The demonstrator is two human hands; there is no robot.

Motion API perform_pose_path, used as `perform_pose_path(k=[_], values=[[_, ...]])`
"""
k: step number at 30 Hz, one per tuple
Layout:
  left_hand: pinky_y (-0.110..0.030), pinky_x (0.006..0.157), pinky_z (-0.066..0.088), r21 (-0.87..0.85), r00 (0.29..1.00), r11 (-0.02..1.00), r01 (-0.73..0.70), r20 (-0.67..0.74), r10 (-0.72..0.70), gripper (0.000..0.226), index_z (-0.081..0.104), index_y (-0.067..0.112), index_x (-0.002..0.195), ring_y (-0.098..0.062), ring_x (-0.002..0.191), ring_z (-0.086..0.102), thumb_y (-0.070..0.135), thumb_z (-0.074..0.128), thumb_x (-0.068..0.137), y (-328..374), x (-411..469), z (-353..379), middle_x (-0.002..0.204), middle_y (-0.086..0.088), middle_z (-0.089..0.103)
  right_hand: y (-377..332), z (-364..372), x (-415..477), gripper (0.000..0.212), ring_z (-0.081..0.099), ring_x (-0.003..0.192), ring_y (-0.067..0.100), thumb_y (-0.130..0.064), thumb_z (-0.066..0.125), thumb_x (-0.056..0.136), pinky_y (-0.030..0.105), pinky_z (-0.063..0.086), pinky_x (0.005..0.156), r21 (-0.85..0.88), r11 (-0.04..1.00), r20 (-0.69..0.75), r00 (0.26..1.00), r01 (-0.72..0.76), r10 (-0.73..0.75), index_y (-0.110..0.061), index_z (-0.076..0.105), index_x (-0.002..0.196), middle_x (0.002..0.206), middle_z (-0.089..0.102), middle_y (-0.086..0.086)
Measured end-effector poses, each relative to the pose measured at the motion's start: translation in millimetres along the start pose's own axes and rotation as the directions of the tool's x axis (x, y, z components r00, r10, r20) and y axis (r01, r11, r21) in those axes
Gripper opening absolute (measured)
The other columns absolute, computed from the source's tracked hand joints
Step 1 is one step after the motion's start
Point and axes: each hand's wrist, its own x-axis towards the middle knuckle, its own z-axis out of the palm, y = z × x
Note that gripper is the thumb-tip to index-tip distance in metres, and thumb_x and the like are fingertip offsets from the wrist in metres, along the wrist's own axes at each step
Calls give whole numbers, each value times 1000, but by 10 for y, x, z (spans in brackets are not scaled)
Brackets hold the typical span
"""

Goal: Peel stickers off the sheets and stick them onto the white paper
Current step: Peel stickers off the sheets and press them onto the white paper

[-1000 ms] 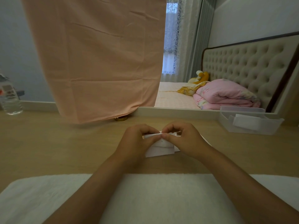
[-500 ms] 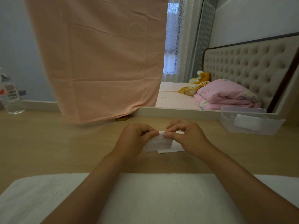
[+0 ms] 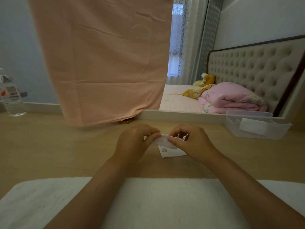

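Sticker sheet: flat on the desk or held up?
Held up: the left hand and right hand pinch the sticker sheet by its ends above the white paper.

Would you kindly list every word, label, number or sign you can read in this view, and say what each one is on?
No text here can be read.
On the bottle label: red and grey patches, too blurred to read.
On the sticker sheet: tiny marks only, too small to read.
On the white paper: one small picture sticker, no legible words.
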Motion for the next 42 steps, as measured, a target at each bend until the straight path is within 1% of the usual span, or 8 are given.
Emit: perform_pose_path(k=[2, 4, 7, 10, 13, 16, 28, 42], values=[[-19, 70, 44, -113, 985, 984, 140, -85, -150, 30, 66, 35, 110, -2, 81, 55, 53, 65, 86, 144, -14, 13, 99, 18, 62, 9, -6, -18, 14, 62, 80, 8, -19, 81, 82, 21, 47, 66, -112, 990, -55, 994, 85, -91, -31, 73, 81, 81, 68, -16], [-22, 64, 41, -307, 924, 898, 315, -116, -363, 31, 61, 25, 90, -3, 70, 51, 56, 63, 86, 306, -10, 23, 82, 12, 58, 28, -2, -33, 12, 60, 82, 8, -19, 80, 81, 25, 48, 67, -225, 959, -111, 974, 171, -200, -27, 73, 83, 85, 65, -15], [-33, 61, 45, -380, 789, 701, 603, 154, -595, 57, 66, 11, 71, -8, 55, 55, 61, 52, 92, 457, 7, 35, 63, 1, 66, 33, 3, -29, 10, 58, 81, 10, -17, 81, 80, 24, 45, 67, -337, 913, -185, 934, 231, -305, -22, 73, 85, 87, 64, -9], [-27, 57, 47, -493, 624, 407, 769, 435, -650, 40, 74, 14, 87, -15, 58, 64, 47, 54, 98, 538, -3, 94, 79, -1, 77, 16, 47, -20, 11, 53, 80, 8, -18, 82, 79, 16, 38, 65, -413, 862, -169, 906, 292, -388, -21, 74, 85, 86, 64, -6], [-27, 57, 51, -603, 585, 236, 762, 487, -649, 22, 72, 13, 99, -17, 69, 70, 28, 57, 99, 540, -8, 135, 87, -3, 78, 14, 95, -27, 14, 50, 83, 4, -28, 83, 78, 11, 34, 68, -376, 872, -104, 921, 314, -376, -23, 76, 89, 89, 64, -8], [-29, 61, 55, -638, 614, 258, 726, 430, -662, 19, 71, 11, 99, -13, 67, 71, 23, 57, 100, 498, -10, 131, 83, -2, 78, 31, 109, -31, 25, 52, 85, 4, -44, 73, 81, 19, 40, 68, -264, 931, -76, 956, 253, -282, -25, 77, 98, 94, 64, -13], [-31, 68, 62, -702, 737, 359, 616, 351, -578, 15, 75, 21, 94, -12, 87, 74, 30, 64, 97, 487, -37, 146, 91, 5, 78, 111, 60, -6, 15, 68, 89, 12, -21, 78, 87, 36, 58, 73, -228, 947, -106, 962, 224, -253, -18, 80, 102, 97, 74, -5], [-24, 58, 57, -702, 731, 369, 609, 318, -603, 16, 67, 12, 103, -13, 79, 69, 22, 55, 103, 430, 2, 220, 98, -5, 74, 102, 45, 7, 16, 69, 81, 7, -25, 80, 85, 36, 58, 69, -44, 993, -85, 990, 110, -114, -24, 82, 100, 93, 74, -15]])
